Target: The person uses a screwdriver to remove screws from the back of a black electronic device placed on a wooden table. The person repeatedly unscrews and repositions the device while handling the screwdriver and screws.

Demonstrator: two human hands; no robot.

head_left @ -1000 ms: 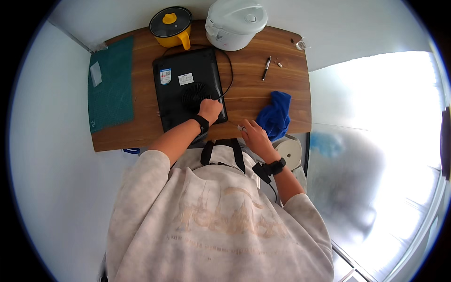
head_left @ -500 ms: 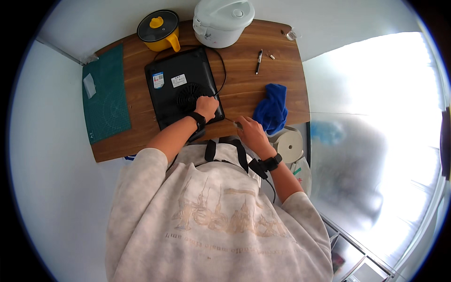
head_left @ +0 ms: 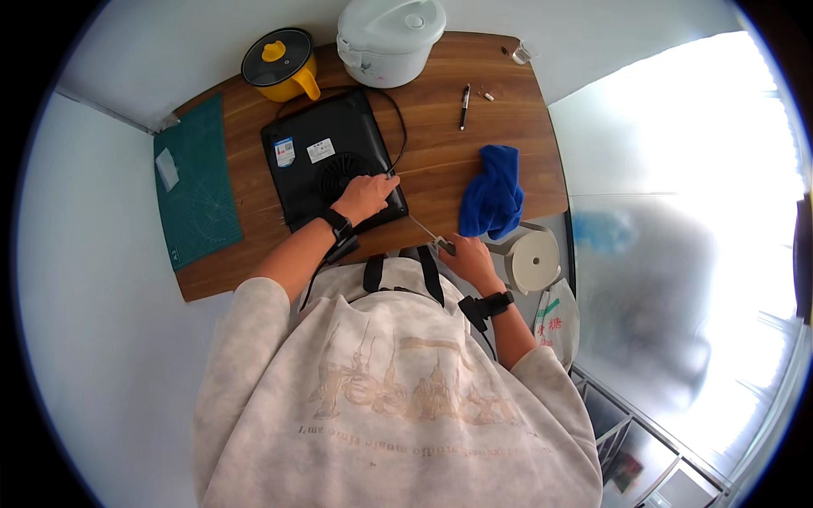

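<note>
A black induction cooker (head_left: 301,178) lies with its vented underside up, showing a round fan grille and two labels. My left hand (head_left: 366,196) rests on it beside the grille, fingers stretched toward its right edge, where the power cord (head_left: 405,135) runs. My right hand (head_left: 472,261), just off the table's front edge, is closed around the handle of a screwdriver (head_left: 426,229). The thin shaft slants up and left, its tip close to the cooker's near right corner. Whether the tip touches the cooker, I cannot tell.
A blue cloth (head_left: 493,193) lies right of the screwdriver, with a pen (head_left: 465,107) farther back. At the rear stand a yellow pot (head_left: 281,63) and a white rice cooker (head_left: 391,46). A green cutting mat (head_left: 199,186) covers the left end. A cream round object (head_left: 533,259) sits below the right edge.
My right hand has drawn back toward me with the screwdriver, showing more of its shaft. My left hand has shifted slightly left and its fingers have straightened. The view has shifted a little.
</note>
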